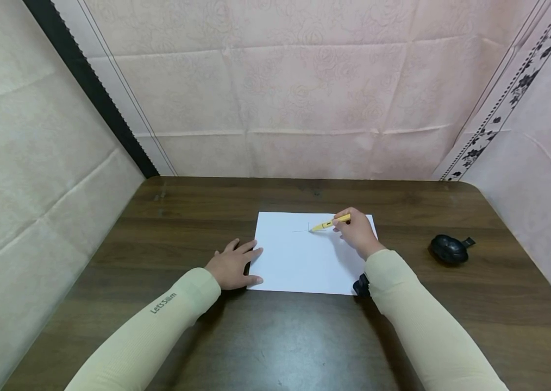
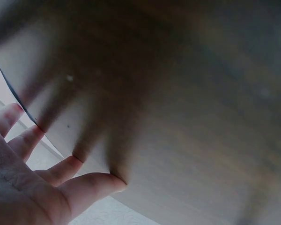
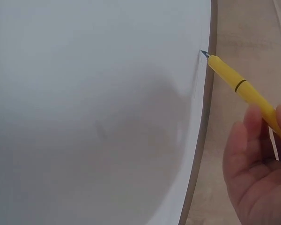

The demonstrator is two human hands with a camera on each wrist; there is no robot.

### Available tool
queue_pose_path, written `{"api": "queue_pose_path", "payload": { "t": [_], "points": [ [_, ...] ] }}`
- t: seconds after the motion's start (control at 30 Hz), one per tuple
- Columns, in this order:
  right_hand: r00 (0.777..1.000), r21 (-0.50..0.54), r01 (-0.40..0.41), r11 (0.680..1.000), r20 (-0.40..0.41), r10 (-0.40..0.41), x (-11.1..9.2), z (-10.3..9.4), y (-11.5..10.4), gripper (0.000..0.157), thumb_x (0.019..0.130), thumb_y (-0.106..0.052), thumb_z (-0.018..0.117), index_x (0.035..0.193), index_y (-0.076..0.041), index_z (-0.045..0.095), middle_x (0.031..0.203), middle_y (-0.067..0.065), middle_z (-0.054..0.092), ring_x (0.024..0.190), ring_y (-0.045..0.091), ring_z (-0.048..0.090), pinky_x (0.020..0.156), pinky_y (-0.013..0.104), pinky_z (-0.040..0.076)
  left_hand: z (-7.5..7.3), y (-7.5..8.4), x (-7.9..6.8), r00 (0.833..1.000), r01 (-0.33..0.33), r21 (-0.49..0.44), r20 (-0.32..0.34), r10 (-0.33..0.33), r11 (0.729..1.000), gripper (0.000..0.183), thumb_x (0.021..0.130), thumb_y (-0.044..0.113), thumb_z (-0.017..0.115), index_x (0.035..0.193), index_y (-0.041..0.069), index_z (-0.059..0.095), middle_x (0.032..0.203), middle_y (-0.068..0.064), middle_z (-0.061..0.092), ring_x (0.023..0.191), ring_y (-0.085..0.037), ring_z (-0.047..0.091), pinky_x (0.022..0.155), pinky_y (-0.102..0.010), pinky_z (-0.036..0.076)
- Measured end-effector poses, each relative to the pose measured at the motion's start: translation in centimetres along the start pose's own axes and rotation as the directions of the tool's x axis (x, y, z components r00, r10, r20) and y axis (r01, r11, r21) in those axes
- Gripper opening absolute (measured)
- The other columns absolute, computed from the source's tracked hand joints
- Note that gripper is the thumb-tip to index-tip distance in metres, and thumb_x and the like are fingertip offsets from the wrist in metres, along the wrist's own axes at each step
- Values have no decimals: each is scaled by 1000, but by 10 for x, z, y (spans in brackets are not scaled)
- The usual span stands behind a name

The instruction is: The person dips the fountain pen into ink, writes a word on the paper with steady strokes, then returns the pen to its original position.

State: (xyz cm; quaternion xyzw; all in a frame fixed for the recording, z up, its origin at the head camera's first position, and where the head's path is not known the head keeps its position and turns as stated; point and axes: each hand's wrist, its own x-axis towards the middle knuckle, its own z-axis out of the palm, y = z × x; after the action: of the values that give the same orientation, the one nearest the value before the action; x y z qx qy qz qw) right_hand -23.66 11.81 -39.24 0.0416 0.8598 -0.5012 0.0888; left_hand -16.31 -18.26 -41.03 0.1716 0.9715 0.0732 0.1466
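Observation:
A white sheet of paper [image 1: 300,266] lies on the brown table. My right hand [image 1: 357,233] pinches a yellow fountain pen [image 1: 326,224], its nib at the paper near thin crossing lines in the upper part of the sheet. In the right wrist view, the dark nib of the pen [image 3: 239,84] meets the paper [image 3: 84,56] close to its edge. My left hand [image 1: 231,267] lies with spread fingers at the sheet's left edge, fingertips over the paper. From the left wrist, the hand [image 2: 42,187] shows straight fingers with their tips on the surface.
A black rounded object with a short tab [image 1: 449,249] sits on the table [image 1: 197,212] to the right of the paper. Pale cloth [image 1: 305,98] hangs behind the table and on both sides. A small dark device [image 1: 362,285] is at my right wrist.

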Motion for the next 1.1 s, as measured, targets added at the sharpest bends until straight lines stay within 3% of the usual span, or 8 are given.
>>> {"api": "queue_pose_path", "payload": {
  "t": [1.1],
  "points": [
    [995, -47, 59, 997, 87, -55, -17, -2, 2, 18, 98, -15, 56, 112, -2, 58, 112, 18, 61, 100, 29, 60, 82, 36, 53, -1, 1, -1, 1000, -3, -10, -6, 3, 1000, 72, 89, 52, 62, 150, 22, 38, 158, -3, 27, 143, -42, 20, 100, -71, 29]
  ]
}}
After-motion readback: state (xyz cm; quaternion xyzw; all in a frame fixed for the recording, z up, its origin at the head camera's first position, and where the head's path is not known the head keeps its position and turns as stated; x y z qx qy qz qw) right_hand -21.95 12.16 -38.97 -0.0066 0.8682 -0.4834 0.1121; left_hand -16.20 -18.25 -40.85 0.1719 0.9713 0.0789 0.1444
